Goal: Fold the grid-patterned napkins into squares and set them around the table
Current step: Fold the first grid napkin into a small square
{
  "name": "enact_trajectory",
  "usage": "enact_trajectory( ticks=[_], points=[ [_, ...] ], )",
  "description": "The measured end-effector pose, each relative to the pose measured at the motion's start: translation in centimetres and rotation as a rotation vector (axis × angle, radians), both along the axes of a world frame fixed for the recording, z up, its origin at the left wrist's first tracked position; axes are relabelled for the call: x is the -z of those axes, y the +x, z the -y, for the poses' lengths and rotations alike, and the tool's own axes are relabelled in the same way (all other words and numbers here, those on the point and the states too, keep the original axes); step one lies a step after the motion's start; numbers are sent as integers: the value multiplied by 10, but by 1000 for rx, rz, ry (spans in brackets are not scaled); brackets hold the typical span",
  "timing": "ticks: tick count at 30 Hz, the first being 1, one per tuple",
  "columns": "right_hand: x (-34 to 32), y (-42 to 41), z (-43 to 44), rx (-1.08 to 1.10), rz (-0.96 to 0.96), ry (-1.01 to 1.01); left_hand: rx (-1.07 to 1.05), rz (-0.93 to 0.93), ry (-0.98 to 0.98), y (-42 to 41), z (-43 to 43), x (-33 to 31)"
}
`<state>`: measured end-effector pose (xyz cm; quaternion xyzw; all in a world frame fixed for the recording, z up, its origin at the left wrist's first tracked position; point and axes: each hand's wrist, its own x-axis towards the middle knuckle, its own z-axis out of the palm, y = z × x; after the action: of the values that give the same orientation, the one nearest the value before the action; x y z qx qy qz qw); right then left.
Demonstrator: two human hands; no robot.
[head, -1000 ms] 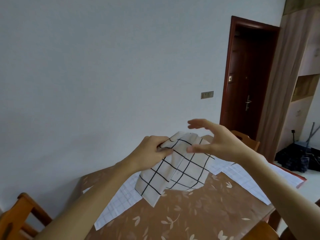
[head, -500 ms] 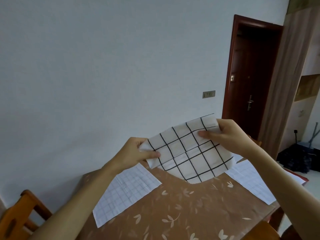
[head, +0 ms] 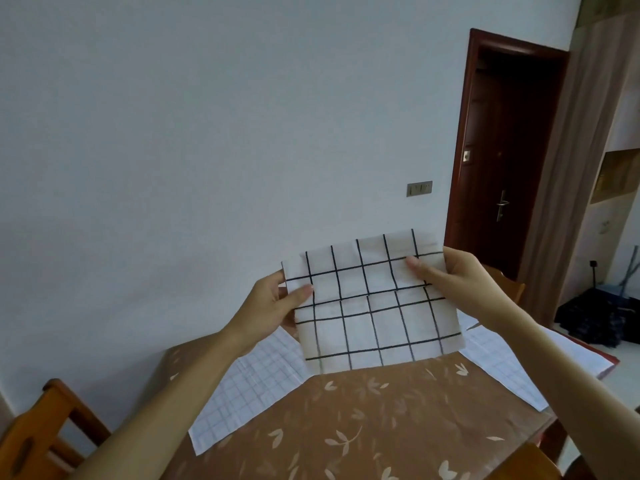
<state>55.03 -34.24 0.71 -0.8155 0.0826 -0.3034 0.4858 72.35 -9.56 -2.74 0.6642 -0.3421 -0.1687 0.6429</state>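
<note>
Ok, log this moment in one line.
napkin: held up off table | left hand: pinches left edge | right hand: pinches right edge | placed: no

The left hand (head: 266,306) and right hand (head: 457,277) look bare, forearms apparently uncovered too.

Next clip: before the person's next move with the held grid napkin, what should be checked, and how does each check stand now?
1. Left hand pinches the napkin at its left edge: ok.
2. Right hand pinches its upper right edge: ok.
3. Napkin held taut in the air: ok.
4. Layers aligned at the edges: cannot tell.
5. Bare table below for setting down: ok.
</note>
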Motion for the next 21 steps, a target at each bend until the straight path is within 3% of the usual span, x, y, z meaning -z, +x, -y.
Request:
enact_trajectory(
  ticks=[5, 14, 21],
  points=[
    [1, -4, 2, -114, -134, 71, -81, 71, -20, -2, 0, -8],
    [3, -9, 10, -171, -77, 192, 80, 48, 16, 0, -16, -17],
    [1, -9, 10, -194, -105, 150, 30, 108, 4, 0, -17, -22]
  ],
)
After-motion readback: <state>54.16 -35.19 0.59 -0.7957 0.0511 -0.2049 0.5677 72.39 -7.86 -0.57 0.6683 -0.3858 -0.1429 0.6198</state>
